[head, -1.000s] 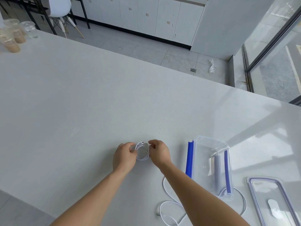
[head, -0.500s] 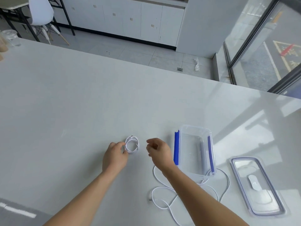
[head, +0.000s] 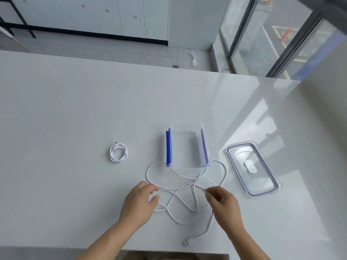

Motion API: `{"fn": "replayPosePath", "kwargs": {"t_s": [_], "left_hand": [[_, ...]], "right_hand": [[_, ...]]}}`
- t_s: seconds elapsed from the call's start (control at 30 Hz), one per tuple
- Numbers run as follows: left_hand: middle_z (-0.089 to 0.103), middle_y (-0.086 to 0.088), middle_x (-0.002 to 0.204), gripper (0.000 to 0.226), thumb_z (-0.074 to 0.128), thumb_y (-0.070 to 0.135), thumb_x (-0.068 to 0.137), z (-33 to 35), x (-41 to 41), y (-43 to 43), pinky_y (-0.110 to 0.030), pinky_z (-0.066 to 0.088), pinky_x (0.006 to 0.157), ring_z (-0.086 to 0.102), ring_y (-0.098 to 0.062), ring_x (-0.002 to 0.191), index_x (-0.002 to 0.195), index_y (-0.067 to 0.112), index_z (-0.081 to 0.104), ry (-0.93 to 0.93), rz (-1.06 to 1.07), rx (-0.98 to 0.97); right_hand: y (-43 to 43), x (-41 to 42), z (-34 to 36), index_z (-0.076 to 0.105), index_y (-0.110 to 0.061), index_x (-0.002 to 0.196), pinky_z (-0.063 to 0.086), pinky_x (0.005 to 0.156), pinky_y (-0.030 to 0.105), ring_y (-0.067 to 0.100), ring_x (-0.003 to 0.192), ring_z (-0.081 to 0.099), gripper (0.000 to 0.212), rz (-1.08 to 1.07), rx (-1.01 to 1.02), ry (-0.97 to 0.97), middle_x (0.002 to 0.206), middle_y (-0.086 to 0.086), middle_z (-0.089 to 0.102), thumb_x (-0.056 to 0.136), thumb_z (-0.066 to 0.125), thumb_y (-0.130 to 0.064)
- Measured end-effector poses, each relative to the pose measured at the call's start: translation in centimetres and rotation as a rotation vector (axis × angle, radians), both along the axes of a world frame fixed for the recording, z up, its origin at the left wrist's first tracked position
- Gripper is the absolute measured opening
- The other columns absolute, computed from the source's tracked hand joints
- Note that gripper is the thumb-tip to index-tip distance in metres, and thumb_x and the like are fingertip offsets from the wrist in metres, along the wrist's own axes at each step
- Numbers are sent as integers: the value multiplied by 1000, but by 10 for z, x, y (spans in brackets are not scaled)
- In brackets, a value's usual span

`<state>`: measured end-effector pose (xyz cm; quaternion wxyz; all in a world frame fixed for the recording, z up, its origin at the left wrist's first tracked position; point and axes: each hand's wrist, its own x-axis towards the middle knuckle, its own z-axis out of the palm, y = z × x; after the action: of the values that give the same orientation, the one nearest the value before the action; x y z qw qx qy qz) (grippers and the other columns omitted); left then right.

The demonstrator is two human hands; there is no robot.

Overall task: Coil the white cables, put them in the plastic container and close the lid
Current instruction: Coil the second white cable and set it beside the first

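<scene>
A coiled white cable [head: 118, 152] lies alone on the white table [head: 65, 109], left of the container. The clear plastic container [head: 187, 145] with blue side clips stands open, nothing inside. Its clear lid [head: 251, 167] lies flat to the right. A second, loose white cable [head: 180, 186] sprawls in loops in front of the container, its USB plug near the table's front edge. My right hand [head: 223, 203] pinches one end of this cable. My left hand [head: 139, 201] hovers over the loops with relaxed fingers, holding nothing.
The table's front edge [head: 169, 249] runs just below my forearms. Beyond the far edge are the tiled floor, white cabinets and a glass door at the right.
My left hand let go of the coiled cable, which now lies on the table. Both hands moved right and nearer to the loose cable, and my right hand took its end.
</scene>
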<state>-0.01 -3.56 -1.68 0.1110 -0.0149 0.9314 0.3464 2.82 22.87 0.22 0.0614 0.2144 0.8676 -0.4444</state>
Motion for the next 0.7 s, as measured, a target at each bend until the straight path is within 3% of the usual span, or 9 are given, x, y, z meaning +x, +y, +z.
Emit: {"fn": "replayPosePath", "kwargs": {"t_s": [0.07,0.17,0.37,0.43,0.5,0.57,0.7], "left_hand": [[58,6,116,36,64,36,90,-4,6,9,-32,51,90,55,-16,112,126,29,63,21,-104,-155],[56,1,120,44,62,37,91,-6,7,14,-35,52,86,53,-21,115,133,26,57,34,-85,-255],[60,2,109,27,62,17,90,-9,10,10,-34,51,87,58,-20,110,115,24,68,5,-5,-172],[61,1,107,25,63,14,88,-10,13,9,-34,50,88,59,-20,108,111,22,70,-6,0,-161],[63,0,105,25,63,11,87,-11,13,9,-34,50,89,60,-21,106,108,20,71,1,14,-146],[65,0,105,26,62,8,86,-10,13,8,-33,50,88,61,-21,105,108,18,71,6,28,-124],[66,1,106,30,57,2,87,-8,11,2,-32,50,90,64,-18,98,109,17,70,-65,90,-42]], "right_hand": [[2,7,-12,74,-30,84,49,66,22,-1,67,61,9,123,141,-3,82,-13,72,86,73,-21],[-7,12,-19,75,-29,91,50,69,24,2,73,62,8,289,279,-20,91,-13,66,84,74,-34],[-24,20,-18,69,-35,113,50,79,30,11,103,53,40,753,398,4,108,-11,59,77,68,-53],[-36,21,-21,69,-30,103,50,75,33,17,101,54,34,848,448,2,104,-5,60,74,70,-48],[-44,20,-31,66,-24,80,48,58,31,21,84,59,15,853,501,89,86,-4,61,71,70,-36],[-45,18,-39,60,-22,68,46,48,28,21,74,58,10,857,539,154,76,-5,58,74,66,-26],[-37,12,-23,61,-18,87,50,68,37,22,89,58,13,672,443,147,88,-1,65,92,54,-29]]}}
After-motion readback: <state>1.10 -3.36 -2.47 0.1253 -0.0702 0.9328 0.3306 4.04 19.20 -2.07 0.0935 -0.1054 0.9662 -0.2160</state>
